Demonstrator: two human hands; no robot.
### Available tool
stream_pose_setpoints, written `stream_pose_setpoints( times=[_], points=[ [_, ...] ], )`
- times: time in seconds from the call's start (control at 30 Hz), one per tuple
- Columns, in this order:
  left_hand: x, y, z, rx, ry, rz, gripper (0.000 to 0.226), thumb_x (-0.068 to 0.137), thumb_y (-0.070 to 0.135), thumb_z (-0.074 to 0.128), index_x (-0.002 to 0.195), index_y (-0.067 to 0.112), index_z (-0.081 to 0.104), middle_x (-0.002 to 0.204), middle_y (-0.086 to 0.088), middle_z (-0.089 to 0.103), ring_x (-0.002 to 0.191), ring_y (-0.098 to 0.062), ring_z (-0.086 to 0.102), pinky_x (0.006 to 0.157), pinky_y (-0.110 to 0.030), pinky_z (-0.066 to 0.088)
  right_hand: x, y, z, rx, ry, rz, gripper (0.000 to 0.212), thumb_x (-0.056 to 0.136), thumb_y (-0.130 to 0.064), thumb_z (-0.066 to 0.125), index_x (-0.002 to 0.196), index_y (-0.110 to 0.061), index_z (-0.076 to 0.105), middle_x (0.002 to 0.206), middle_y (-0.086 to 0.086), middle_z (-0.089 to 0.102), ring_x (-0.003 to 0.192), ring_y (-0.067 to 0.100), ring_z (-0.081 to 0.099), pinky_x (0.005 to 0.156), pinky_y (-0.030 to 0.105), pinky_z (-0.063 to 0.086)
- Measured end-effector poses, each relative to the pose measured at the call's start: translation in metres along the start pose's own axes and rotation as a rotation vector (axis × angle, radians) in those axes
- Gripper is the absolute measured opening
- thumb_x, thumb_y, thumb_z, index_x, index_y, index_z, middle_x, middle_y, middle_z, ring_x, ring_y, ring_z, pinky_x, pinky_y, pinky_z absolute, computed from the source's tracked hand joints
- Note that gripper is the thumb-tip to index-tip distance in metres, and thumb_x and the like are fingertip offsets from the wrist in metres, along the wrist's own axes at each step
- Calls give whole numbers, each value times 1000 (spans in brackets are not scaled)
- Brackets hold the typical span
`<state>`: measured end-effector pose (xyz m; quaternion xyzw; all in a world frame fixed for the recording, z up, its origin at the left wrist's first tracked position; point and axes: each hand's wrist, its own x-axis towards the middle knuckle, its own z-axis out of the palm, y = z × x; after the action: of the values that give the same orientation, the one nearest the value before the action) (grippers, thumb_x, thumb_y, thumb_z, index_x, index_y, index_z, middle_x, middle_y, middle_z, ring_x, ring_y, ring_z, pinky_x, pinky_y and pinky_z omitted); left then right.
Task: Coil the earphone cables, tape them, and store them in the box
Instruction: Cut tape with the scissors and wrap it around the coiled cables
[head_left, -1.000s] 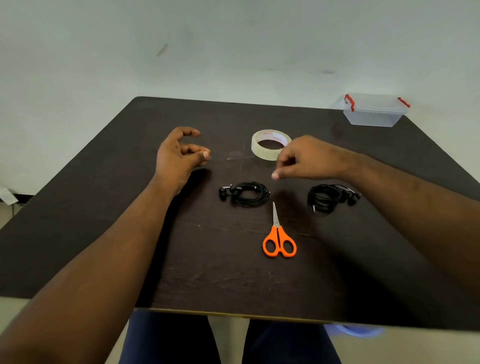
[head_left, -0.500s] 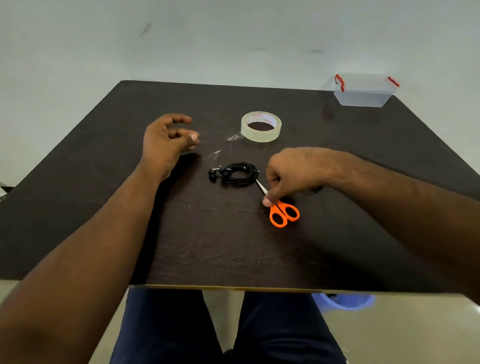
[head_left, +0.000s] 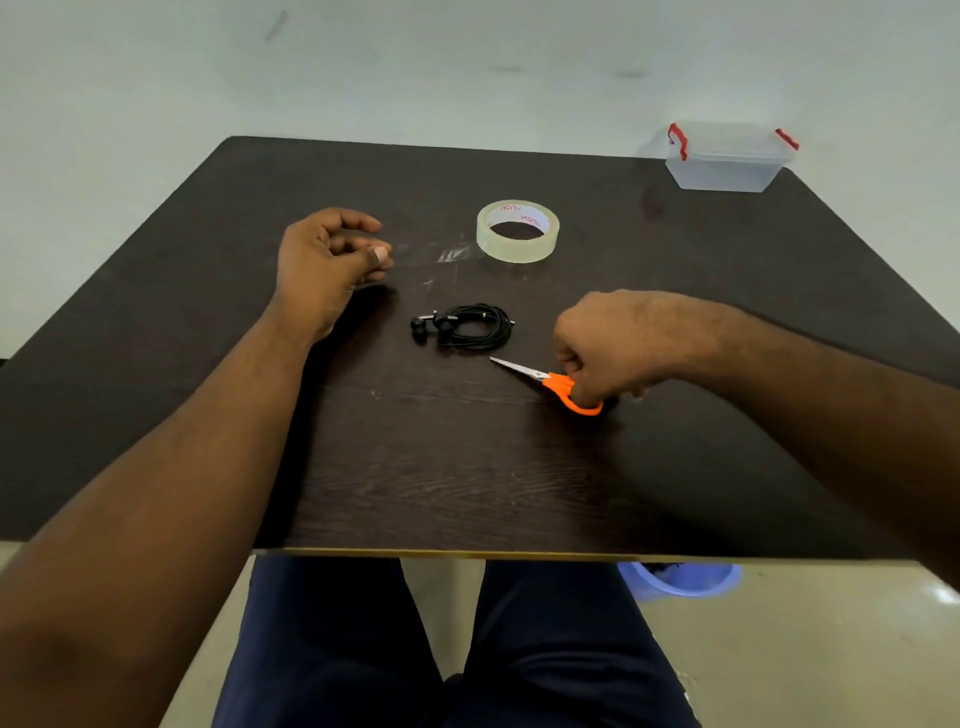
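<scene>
The right hand (head_left: 605, 345) has its fingers clenched around the orange handles of the scissors (head_left: 550, 383), blades shut and pointing toward the coiled earphones (head_left: 464, 326) lying just beside their tip on the counter (head_left: 467, 467). The left hand (head_left: 324, 260) pinches the free end of a clear tape strip (head_left: 441, 254) pulled out from the tape roll (head_left: 518, 230). To cut well, I would keep that strip taut and off the counter, seat thumb and finger properly in the loops, lift the scissors and snip close to the roll, squarely across. Count in view: one earphone coil, one tape roll, one pair of scissors, one lidded clear box (head_left: 727, 158) at the far right corner, well apart
</scene>
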<state>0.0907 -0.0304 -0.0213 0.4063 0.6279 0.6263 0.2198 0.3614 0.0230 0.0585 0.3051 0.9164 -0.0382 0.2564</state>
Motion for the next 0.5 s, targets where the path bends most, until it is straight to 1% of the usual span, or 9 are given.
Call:
stream_pose_setpoints(
  times=[0.07,0.13,0.2,0.23,0.3,0.37,0.43,0.5],
  points=[
    [0,-1,1,5,-6,-1,20,84,0,70,93,17,65,78,-4,72,78,-21,72,74,-33,59,-4,4,-4,-85,34,-21,7,74,-18,61,72,-11,61,62,5,68,54,17,68,51,27,52],
    [2,-1,1,12,-8,-2,20,84,0,70,94,16,65,82,-8,72,80,-23,72,76,-35,60,-10,8,-14,-203,84,-53,12,73,-20,63,72,-8,62,61,5,63,54,20,60,51,30,47],
    [3,-1,1,11,-4,-4,20,84,0,70,95,16,65,83,-10,71,80,-23,72,76,-36,60,-13,10,-26,-318,91,-83,16,75,-19,65,70,-5,59,56,4,53,47,17,47,43,25,40],
    [3,-2,1,9,-2,-4,20,84,0,70,96,15,65,82,-10,71,80,-23,72,77,-37,60,-13,9,-34,-381,75,-95,18,77,-19,65,68,-5,57,53,2,48,43,14,40,39,21,34],
    [3,-2,1,8,1,-8,22,84,-2,70,98,14,65,83,-9,71,81,-23,71,77,-36,60,-9,8,-52,-508,83,-141,21,82,-20,65,66,-10,56,51,-1,41,42,12,32,41,22,26],
    [4,-2,1,-1,12,-5,26,83,-3,69,100,17,64,83,-8,71,81,-22,71,76,-35,59,0,7,-72,-573,139,-169,20,85,-23,66,69,-13,58,53,-3,41,45,12,31,43,23,24],
    [5,-1,0,-11,32,-3,32,83,-3,69,104,20,63,84,-9,72,83,-22,72,75,-33,58,12,5,-92,-582,250,-189,15,84,-20,66,74,-10,59,59,2,48,48,14,35,44,24,22],
    [5,-1,-1,-13,55,-4,33,83,-3,70,105,20,63,86,-10,72,85,-22,72,76,-31,57,26,1,-110,-564,321,-172,14,83,-19,65,78,-7,60,66,7,56,57,20,43,45,26,26]
  ],
)
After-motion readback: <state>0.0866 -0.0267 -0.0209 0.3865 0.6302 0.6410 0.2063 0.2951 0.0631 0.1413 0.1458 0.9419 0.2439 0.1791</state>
